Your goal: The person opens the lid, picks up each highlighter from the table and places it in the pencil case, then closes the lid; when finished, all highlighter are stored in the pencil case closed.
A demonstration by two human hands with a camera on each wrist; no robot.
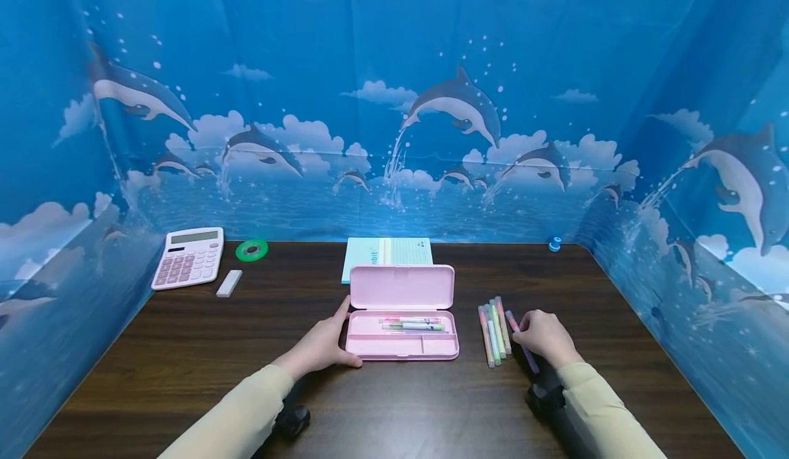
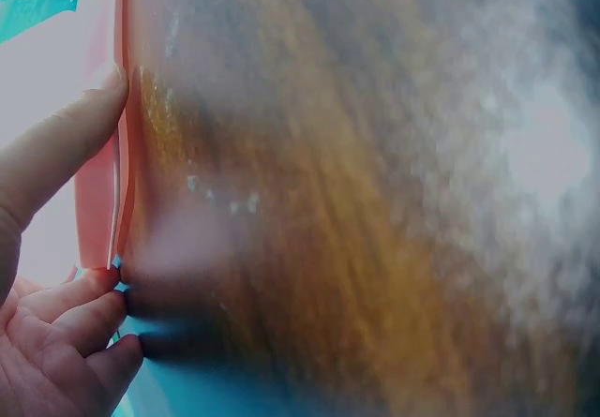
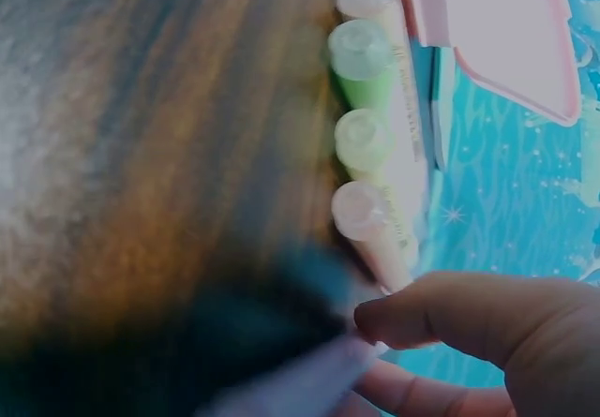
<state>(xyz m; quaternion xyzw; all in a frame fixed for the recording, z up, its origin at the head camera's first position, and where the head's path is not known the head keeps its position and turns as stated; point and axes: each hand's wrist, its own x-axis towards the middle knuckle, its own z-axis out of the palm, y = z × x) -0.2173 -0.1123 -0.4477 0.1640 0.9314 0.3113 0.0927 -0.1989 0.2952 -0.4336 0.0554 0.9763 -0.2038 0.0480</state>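
Pink pencil case (image 1: 402,339) is lying open at the middle of the dark wood table (image 1: 185,349), lid (image 1: 402,286) standing up at its far edge, a couple of pens (image 1: 411,323) sitting in the tray. Left hand (image 1: 320,346) is bracing the case's left end: thumb pressing on the near-left corner, fingers lying straight along the left wall; the left wrist view is showing a fingertip (image 2: 103,94) flat on the pink edge, nothing gripped. Right of the case, four pastel highlighters (image 1: 494,330) are lying side by side, just beside it. Right hand (image 1: 545,339) is sitting further right of those, fingers curling onto a purple highlighter (image 1: 521,349) that is lying apart from the row; the right wrist view is showing thumb and fingertips (image 3: 441,309) pinching it, though blurred. Behind the case, a light blue notepad (image 1: 387,252) is touching or nearly touching the lid. Far left of the case: pink calculator (image 1: 188,257), white eraser (image 1: 229,283), green tape roll (image 1: 252,249). Back right of the case, a small blue round item (image 1: 555,243) is sitting at the backdrop.
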